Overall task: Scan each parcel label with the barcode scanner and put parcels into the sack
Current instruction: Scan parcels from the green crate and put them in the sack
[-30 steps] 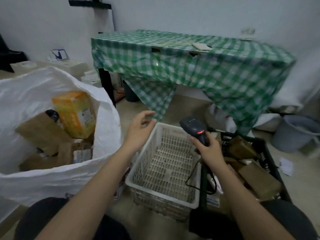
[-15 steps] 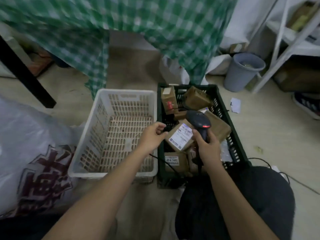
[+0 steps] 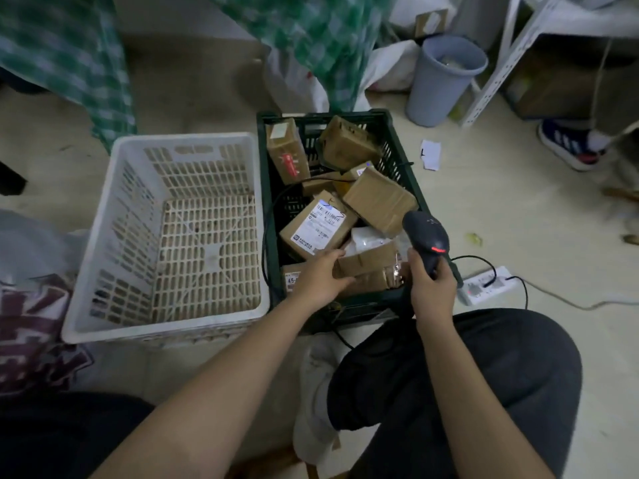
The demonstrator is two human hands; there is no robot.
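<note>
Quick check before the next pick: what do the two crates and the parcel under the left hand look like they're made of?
White crate: looks like moulded plastic, matte and scuffed, with slotted walls and floor. Dark green crate: likely the same kind of plastic, with a lattice wall. Parcel under the left hand: brown cardboard wrapped in glossy tape, which crinkles and shines at its right end. Its contents are hidden.

There is one view only, from a wide-angle camera on the person's head, tilted steeply down and forward over the lap. It sits close above both forearms, which run up from the bottom edge to the left hand (image 3: pixel 320 278) and right hand (image 3: pixel 432 288) near the centre. The floor (image 3: pixel 501 209) fills most of the frame, with straight lines bowed toward the borders. The dark green crate (image 3: pixel 403 157) lies at centre, the white basket (image 3: pixel 103 243) to its left, and the checked tablecloth (image 3: pixel 318 32) cuts the top edge.
</note>
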